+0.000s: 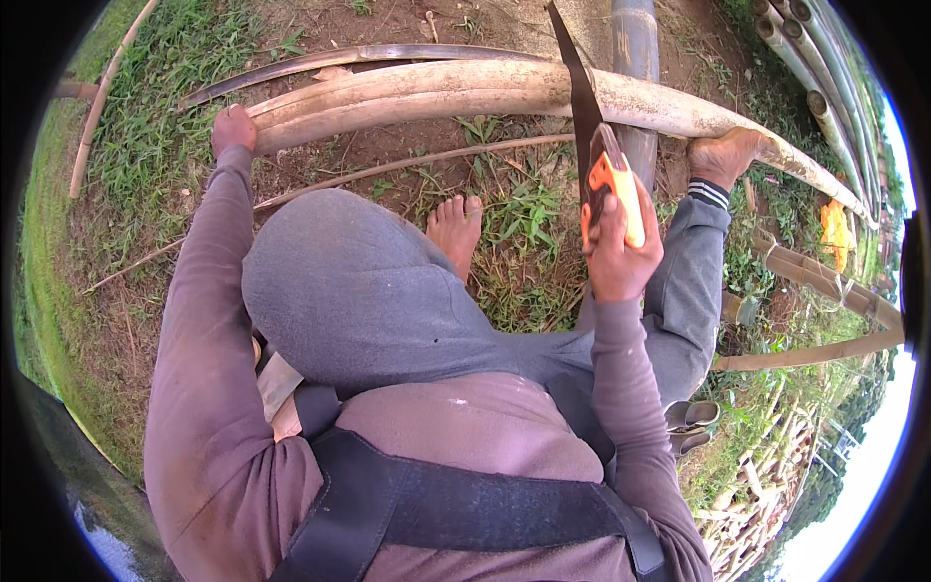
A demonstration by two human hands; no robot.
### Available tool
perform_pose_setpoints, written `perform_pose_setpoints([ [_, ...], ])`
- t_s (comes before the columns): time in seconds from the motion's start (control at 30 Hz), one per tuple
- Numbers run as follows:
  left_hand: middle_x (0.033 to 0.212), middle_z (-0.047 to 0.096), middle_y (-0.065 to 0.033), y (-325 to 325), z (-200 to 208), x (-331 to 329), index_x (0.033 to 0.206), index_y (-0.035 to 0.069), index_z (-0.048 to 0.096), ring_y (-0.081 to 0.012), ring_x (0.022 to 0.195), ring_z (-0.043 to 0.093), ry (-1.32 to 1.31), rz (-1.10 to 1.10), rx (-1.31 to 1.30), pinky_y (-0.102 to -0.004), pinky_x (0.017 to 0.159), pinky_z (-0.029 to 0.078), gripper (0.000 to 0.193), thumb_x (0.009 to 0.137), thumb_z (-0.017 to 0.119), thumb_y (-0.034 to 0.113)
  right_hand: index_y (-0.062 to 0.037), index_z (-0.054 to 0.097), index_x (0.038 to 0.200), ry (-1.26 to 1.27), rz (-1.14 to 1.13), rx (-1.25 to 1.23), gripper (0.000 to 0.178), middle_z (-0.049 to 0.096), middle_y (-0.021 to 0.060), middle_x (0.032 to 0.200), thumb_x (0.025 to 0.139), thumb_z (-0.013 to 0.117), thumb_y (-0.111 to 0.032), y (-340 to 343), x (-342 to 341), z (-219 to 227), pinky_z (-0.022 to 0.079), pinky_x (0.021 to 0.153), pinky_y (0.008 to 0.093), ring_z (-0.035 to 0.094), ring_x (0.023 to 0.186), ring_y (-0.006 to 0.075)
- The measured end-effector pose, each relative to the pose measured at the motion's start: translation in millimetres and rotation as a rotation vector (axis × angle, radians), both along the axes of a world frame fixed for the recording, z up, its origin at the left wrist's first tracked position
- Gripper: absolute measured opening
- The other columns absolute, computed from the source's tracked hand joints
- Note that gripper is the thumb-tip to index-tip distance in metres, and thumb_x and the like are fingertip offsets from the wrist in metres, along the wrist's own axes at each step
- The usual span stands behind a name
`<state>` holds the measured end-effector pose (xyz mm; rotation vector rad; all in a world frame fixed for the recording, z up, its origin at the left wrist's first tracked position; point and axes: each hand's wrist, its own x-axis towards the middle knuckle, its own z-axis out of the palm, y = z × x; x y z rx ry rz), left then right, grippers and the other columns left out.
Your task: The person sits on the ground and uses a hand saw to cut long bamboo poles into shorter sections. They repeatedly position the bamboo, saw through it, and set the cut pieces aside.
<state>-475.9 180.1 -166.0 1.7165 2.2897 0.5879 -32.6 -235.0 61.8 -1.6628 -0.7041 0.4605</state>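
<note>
A long pale bamboo pole (417, 95) lies crosswise in front of me. My left hand (234, 131) is closed round its left end. In my right hand (624, 247) is a handsaw (586, 102) with an orange and dark handle, my fingers wrapped round the grip. The saw's dark blade crosses the bamboo pole near a thicker grey bamboo (635, 39) that runs beneath it. Whether the teeth have cut into the pole, I cannot tell. My right foot (725, 155) presses on the pole to the right, while my other bare foot (456, 233) is on the ground.
Behind the pole lies a split bamboo strip (339, 63), and a thin stick (388, 160) lies nearer. Several bamboo poles (824, 107) are stacked at the far right. A bamboo frame (824, 276), orange plastic (836, 233) and a heap of cut pieces (761, 495) are also on the right.
</note>
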Motion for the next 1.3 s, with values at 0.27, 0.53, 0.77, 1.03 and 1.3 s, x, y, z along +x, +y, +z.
perform_pose_setpoints([
  [0.27, 0.134, 0.066, -0.0270, -27, 20, 26, 0.124, 0.003, 0.069, -0.0479, 0.125, 0.061, -0.004, -0.019, -0.073, -0.0505, 0.109, 0.046, 0.060, 0.102, 0.041, 0.051, 0.0071, 0.058, 0.140, -0.029, 0.002, -0.037, 0.041, 0.072, 0.0147, 0.118, 0.106, 0.063, -0.015, -35, -1, -10, 0.050, 0.059, 0.0225, 0.064, 0.076, 0.0079],
  [0.53, 0.132, 0.067, -0.0268, 5, 20, 20, 0.124, 0.003, 0.070, -0.0463, 0.123, 0.063, -0.048, -0.006, -0.026, -0.0510, 0.108, 0.046, 0.057, 0.101, 0.042, 0.048, 0.0069, 0.058, 0.141, -0.040, -0.014, -0.024, 0.043, 0.071, 0.0127, 0.118, 0.105, 0.066, -0.016, -34, -14, 4, 0.054, 0.066, 0.0217, 0.066, 0.081, 0.0094],
  [0.77, 0.131, 0.068, -0.0258, -27, 27, 37, 0.123, 0.005, 0.070, -0.0476, 0.122, 0.063, -0.053, -0.012, -0.046, -0.0511, 0.107, 0.047, 0.057, 0.101, 0.042, 0.049, 0.0049, 0.059, 0.139, -0.003, -0.013, -0.047, 0.039, 0.072, 0.0115, 0.112, 0.105, 0.065, -0.014, -36, -3, -4, 0.049, 0.056, 0.0208, 0.062, 0.068, 0.0061],
  [1.03, 0.131, 0.067, -0.0291, -12, 12, 16, 0.124, 0.004, 0.070, -0.0469, 0.122, 0.063, -0.040, -0.002, 0.011, -0.0499, 0.109, 0.046, 0.058, 0.100, 0.041, 0.048, 0.0052, 0.058, 0.140, 0.007, -0.012, -0.054, 0.039, 0.072, 0.0095, 0.112, 0.105, 0.064, -0.012, -21, -10, 6, 0.053, 0.061, 0.0212, 0.064, 0.076, 0.0060],
  [1.3, 0.132, 0.066, -0.0286, -33, 38, 44, 0.123, 0.003, 0.069, -0.0487, 0.122, 0.062, -0.114, -0.004, -0.071, -0.0517, 0.109, 0.046, 0.058, 0.102, 0.041, 0.048, 0.0057, 0.060, 0.137, -0.185, -0.014, -0.033, 0.043, 0.069, 0.0097, 0.103, 0.104, 0.069, -0.019, -18, 11, -18, 0.052, 0.063, 0.0233, 0.063, 0.078, 0.0092],
])
